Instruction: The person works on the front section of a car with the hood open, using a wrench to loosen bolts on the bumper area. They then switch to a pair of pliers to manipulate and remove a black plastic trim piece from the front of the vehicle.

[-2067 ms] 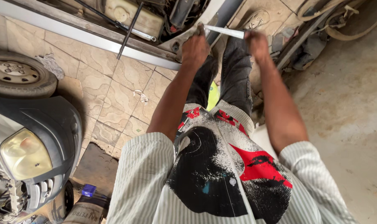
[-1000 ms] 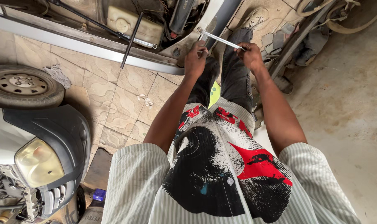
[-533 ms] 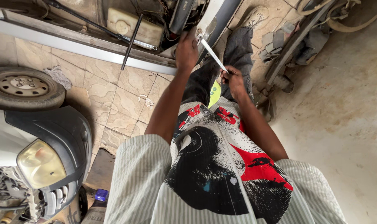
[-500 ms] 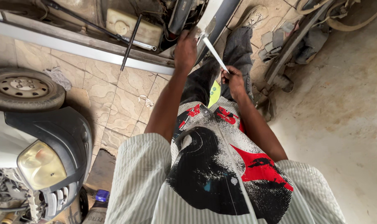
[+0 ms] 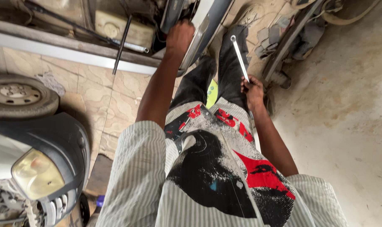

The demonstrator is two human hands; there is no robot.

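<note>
My right hand (image 5: 254, 90) grips the lower end of a long silver spanner (image 5: 240, 56), whose ring end points up and away from me over my dark trouser leg. My left hand (image 5: 179, 37) reaches forward into the open engine bay of a car (image 5: 115, 31) and rests on a dark part beside a grey body panel (image 5: 205, 25); whether its fingers close on anything is hidden. I wear a striped shirt with a black, white and red print.
A black prop rod (image 5: 121, 44) slants across the engine bay. At left stand a wheel with a tyre (image 5: 18, 96) and a dark car front with a headlamp (image 5: 35, 172). Loose car parts (image 5: 283, 42) lie at the upper right on the concrete floor (image 5: 346, 126).
The spanner has come off the car: my right hand has drawn it back toward my waist, ring end up. My left hand has let go of it and pushed further into the engine bay.
</note>
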